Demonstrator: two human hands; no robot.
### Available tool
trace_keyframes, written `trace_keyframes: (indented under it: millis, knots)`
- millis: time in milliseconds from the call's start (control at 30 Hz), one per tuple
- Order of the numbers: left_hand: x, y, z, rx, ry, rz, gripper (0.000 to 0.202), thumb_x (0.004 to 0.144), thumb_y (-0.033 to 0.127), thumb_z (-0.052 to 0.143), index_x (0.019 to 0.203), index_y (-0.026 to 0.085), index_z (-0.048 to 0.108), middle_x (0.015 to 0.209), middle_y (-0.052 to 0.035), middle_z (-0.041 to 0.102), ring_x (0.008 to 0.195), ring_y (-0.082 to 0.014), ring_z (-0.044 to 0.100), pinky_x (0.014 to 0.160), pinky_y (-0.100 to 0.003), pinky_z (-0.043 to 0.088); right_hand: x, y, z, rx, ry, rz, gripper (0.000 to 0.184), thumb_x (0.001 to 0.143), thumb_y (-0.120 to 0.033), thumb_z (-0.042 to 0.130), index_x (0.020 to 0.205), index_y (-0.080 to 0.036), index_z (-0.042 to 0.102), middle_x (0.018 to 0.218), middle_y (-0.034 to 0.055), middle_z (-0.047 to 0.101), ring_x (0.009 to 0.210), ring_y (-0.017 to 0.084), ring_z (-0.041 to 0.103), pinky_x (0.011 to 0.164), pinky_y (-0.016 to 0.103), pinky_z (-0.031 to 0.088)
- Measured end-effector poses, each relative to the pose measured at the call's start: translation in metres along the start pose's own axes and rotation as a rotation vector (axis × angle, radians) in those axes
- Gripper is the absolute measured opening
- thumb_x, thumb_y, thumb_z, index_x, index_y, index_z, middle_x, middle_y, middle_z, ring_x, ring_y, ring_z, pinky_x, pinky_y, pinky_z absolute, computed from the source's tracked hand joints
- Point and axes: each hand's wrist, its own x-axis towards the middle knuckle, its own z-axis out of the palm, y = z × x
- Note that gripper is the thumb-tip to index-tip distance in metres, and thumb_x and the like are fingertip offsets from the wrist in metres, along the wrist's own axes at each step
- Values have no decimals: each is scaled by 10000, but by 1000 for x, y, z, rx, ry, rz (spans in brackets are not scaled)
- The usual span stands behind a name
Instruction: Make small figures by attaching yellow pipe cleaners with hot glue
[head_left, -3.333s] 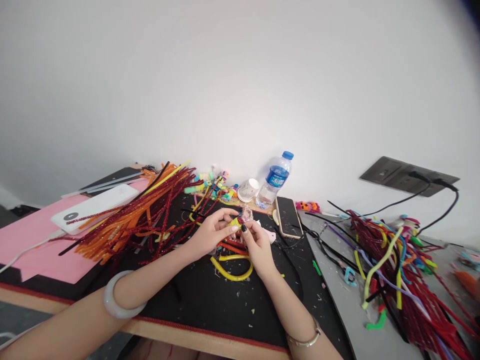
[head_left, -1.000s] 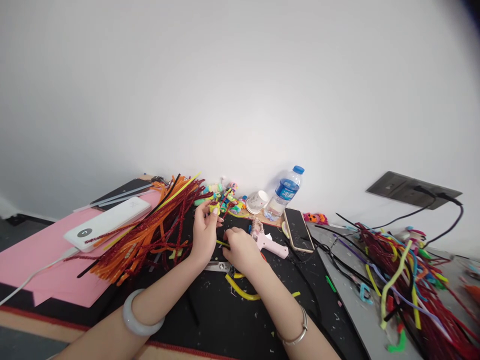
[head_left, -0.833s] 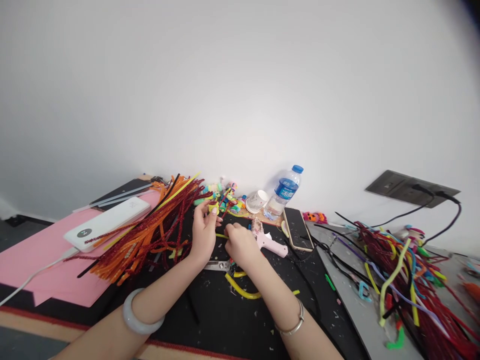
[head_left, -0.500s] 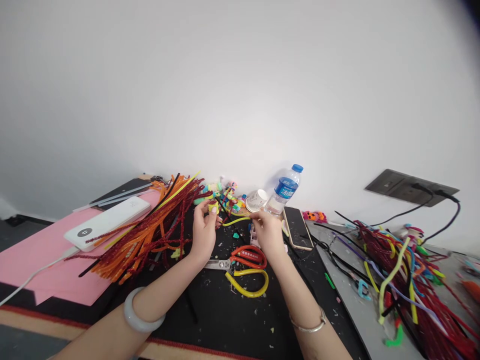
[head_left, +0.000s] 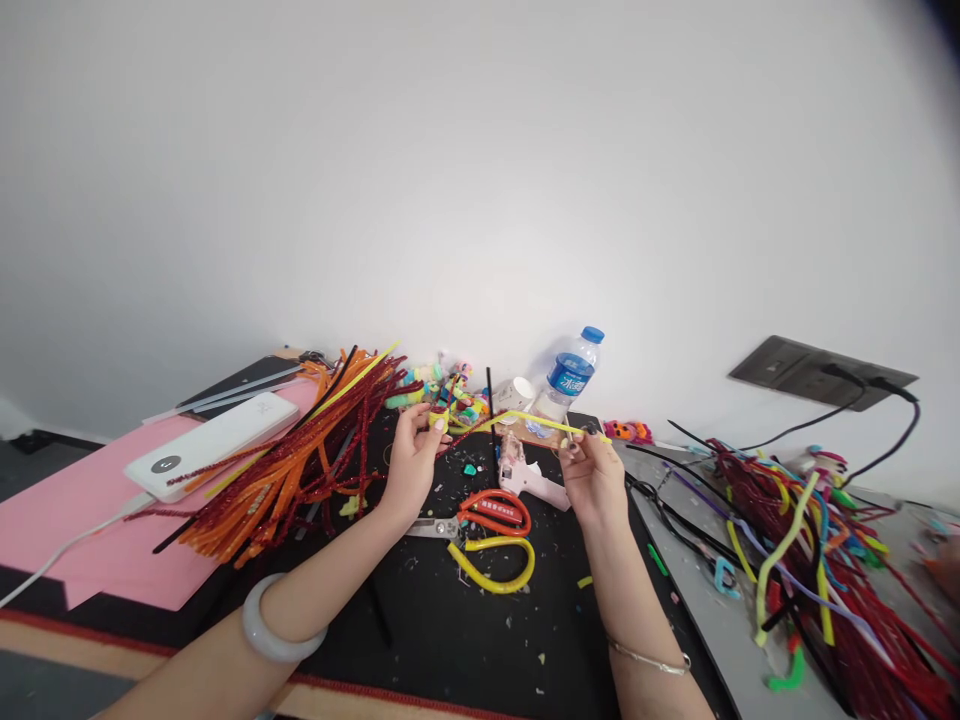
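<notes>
My left hand [head_left: 411, 462] is raised over the black mat [head_left: 450, 640] and pinches a small yellow pipe-cleaner piece [head_left: 437, 418] between its fingertips. Out to the right, my right hand [head_left: 594, 473] pinches the far end of a long yellow pipe cleaner [head_left: 536, 421], stretched nearly straight between the two hands. Below them lie scissors [head_left: 491, 512] with red and yellow handles and a pink glue gun [head_left: 529, 478].
A heap of orange and dark red pipe cleaners [head_left: 300, 455] lies left, beside a white power bank [head_left: 212, 443] on pink paper [head_left: 82, 520]. A water bottle [head_left: 568, 372], paper cup [head_left: 516, 392] and small figures [head_left: 442, 385] stand by the wall. Mixed pipe cleaners [head_left: 817, 570] cover the grey board at right.
My right hand picked up a yellow pipe cleaner from the mat and drew it out to the right. The left hand stayed put with its small yellow piece. The scissors came into view.
</notes>
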Motion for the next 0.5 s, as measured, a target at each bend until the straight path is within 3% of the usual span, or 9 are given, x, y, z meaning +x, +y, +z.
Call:
trace_keyframes:
  millis: [200, 367, 500]
  knots:
    - [-1, -2, 2, 160, -129, -34, 338, 746, 326, 575, 1038, 176, 494, 1096, -101, 562, 950, -182, 582, 846, -342, 458, 2, -12, -11, 256, -41, 49, 205, 752, -202, 627, 645, -162, 458, 508, -94, 430, 401, 19, 374, 394, 144, 359]
    - [-7, 0, 3, 334, -306, -27, 221, 748, 281, 557, 943, 177, 547, 1004, -79, 617, 989, -200, 570, 853, -352, 454, 1, -16, -12, 317, -56, 45, 135, 821, -190, 532, 705, -169, 467, 567, -76, 440, 437, 27, 397, 430, 149, 384]
    - [-9, -6, 2, 428, -329, 23, 253, 744, 181, 511, 995, 187, 541, 1070, -77, 597, 1038, -194, 551, 883, -351, 446, -3, -13, -12, 277, -136, 89, 61, 823, -171, 504, 765, -182, 491, 603, -61, 450, 479, 48, 426, 454, 176, 396]
